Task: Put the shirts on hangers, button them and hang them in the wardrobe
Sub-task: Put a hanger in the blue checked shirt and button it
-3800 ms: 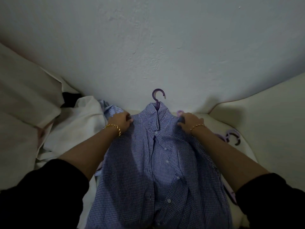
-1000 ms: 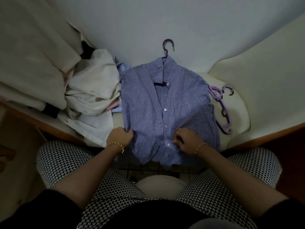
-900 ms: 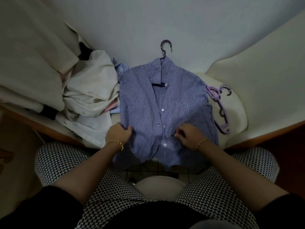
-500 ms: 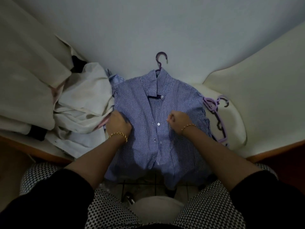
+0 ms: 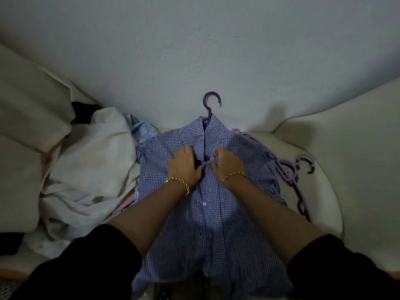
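Up the shirt (image 5: 216,234), hands (image 5: 185,164) (image 5: 227,163) climbed.

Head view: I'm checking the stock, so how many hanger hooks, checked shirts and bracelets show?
Hanger hooks: 3 (purple hook, lilac hook, grey hook)
Checked shirt: 1
Bracelets: 2 (left bracelet, right bracelet)
Total: 6
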